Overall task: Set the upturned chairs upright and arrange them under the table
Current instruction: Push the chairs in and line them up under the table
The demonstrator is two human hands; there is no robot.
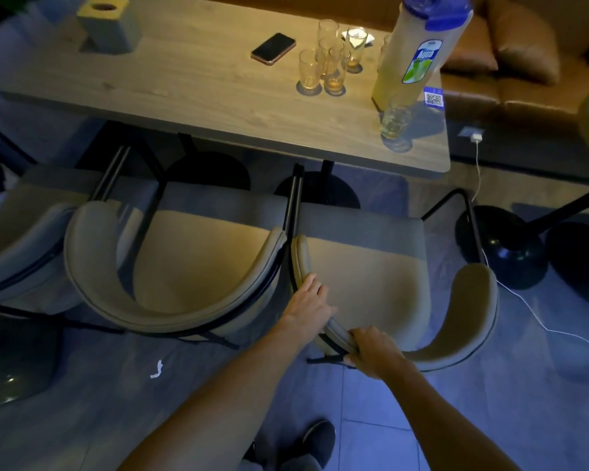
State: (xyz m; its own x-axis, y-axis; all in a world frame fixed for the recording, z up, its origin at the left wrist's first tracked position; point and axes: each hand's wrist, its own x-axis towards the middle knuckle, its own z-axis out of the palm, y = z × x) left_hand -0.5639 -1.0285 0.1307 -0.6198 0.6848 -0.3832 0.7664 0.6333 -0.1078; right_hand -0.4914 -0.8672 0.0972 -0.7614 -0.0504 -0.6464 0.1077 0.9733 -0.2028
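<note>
Both hands are on the curved backrest of the right-hand chair (364, 266): the left hand (308, 309) lies flat with fingers loosely spread along the inner face of the rest, and the right hand (374, 351) is curled tight around the rest's rim and the black frame tube beneath it. That chair stands upright, its seat front tucked just under the wooden table (191, 90). Touching it on the left stands a second upright chair (184, 266), and beyond that what seems to be a third (17, 246), cut off by the edge. On the tabletop are a phone (273, 48), several drinking glasses (330, 59) and a tall water jug (419, 49).
</note>
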